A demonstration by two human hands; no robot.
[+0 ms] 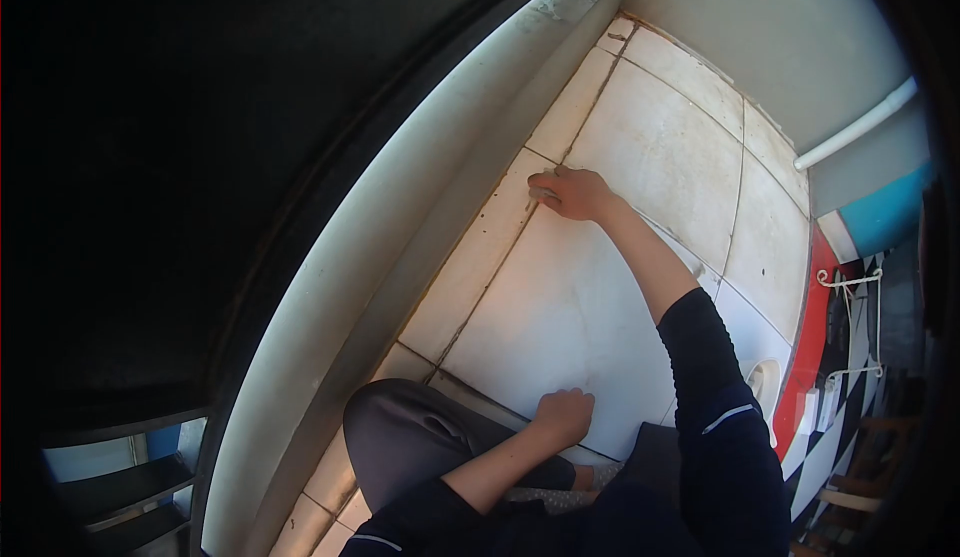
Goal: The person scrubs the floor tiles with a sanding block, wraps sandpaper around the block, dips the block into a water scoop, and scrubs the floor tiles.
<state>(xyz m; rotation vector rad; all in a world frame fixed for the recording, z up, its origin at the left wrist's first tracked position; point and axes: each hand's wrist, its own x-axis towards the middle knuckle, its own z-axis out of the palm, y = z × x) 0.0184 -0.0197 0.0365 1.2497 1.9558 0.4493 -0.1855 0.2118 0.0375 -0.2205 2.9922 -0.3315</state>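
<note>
My right hand [575, 194] is stretched out over the white floor tiles [655, 122], low at a joint near the raised ledge. Its fingers are closed in a pinch on a small greyish piece [543, 193], mostly hidden by them; I cannot make out its kind. A few small dark specks lie on the narrow tile strip beside that hand. Nearer to me, my left hand [565, 417] is curled into a fist above the tiles, by my bent knee [400, 427]. Nothing sticks out of the fist.
A pale raised ledge [400, 177] runs along the left of the floor. At the far end stands a grey wall [760, 17] with a white pipe [860, 125]. On the right are a white bowl-like object [765, 382], a white metal stand [852, 327] and wooden furniture [870, 462].
</note>
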